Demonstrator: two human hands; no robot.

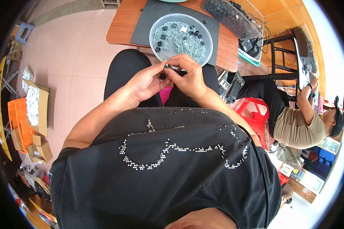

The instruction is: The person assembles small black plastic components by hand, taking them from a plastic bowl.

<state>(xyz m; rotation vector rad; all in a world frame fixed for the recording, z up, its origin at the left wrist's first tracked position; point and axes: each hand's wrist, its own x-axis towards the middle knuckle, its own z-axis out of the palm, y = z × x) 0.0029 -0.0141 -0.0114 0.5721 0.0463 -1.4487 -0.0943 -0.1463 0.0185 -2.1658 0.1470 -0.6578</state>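
My left hand (pixel 146 83) and my right hand (pixel 189 76) meet just below the near rim of a round translucent tub (pixel 152 36). Between the fingertips of both sits a small black round part (pixel 163 76), its dark hollow end showing. A tiny piece above it, pinched by my right thumb and forefinger, is too small to name. Left fingers curl round the black part from the side. In the tub lie many thin, pale greenish metal pieces (pixel 179 45) and several black round parts (pixel 174 26).
The tub rests on a dark mat (pixel 143 28) over a brown wooden table (pixel 120 30). A clear bin of black parts (pixel 227 19) stands at the table's far right. At right, another person (pixel 300 126) sits near a red plastic chair (pixel 252 108). An open carton (pixel 44 110) with white pieces stands left.
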